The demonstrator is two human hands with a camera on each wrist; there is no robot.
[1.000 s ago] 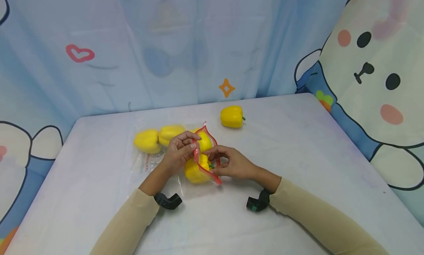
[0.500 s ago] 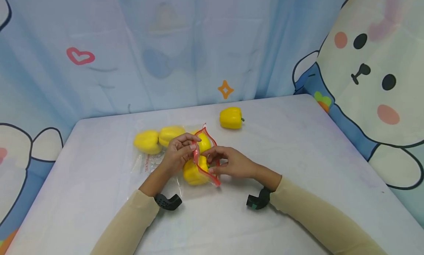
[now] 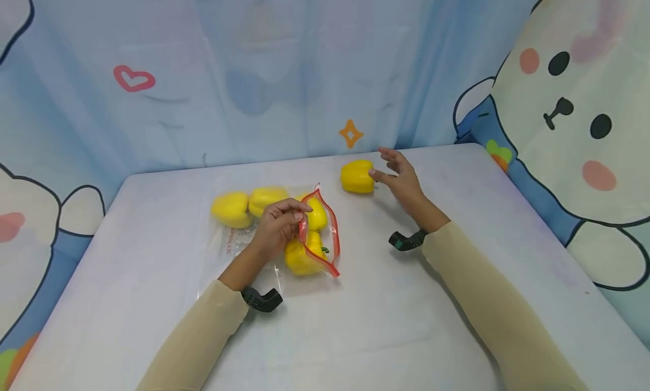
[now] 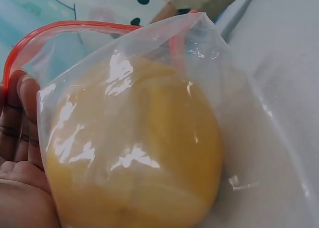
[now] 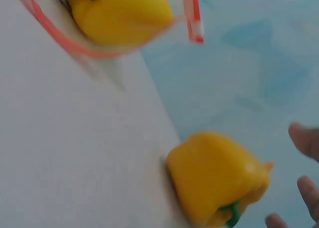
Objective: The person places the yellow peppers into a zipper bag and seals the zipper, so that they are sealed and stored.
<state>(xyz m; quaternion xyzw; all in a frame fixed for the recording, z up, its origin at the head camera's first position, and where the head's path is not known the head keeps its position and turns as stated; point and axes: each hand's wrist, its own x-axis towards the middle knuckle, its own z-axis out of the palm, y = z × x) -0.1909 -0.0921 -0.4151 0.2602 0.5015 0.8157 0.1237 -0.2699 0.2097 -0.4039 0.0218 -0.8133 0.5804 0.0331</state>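
Observation:
A clear bag with a red rim (image 3: 335, 238) lies on the table, its mouth facing right and standing apart. Several yellow peppers are inside, one near the mouth (image 3: 301, 258). The left hand (image 3: 274, 230) pinches the bag's red rim; in the left wrist view its fingers (image 4: 30, 98) are at the rim beside a pepper (image 4: 144, 148) seen through the plastic. At the back, a single yellow pepper (image 3: 358, 176) lies outside the bag. The right hand (image 3: 403, 182) is just right of it, fingers spread, holding nothing; the right wrist view shows a gap between this pepper (image 5: 214, 178) and the fingertips.
The white table (image 3: 386, 334) ends at the back against a blue printed curtain (image 3: 264, 97). A large printed animal figure (image 3: 574, 126) covers the curtain on the right. Each wrist carries a black device, such as the right one (image 3: 407, 241).
The right hand has left the bag's mouth and moved back and right to the lone pepper, its fingers spreading. The left hand still pinches the rim.

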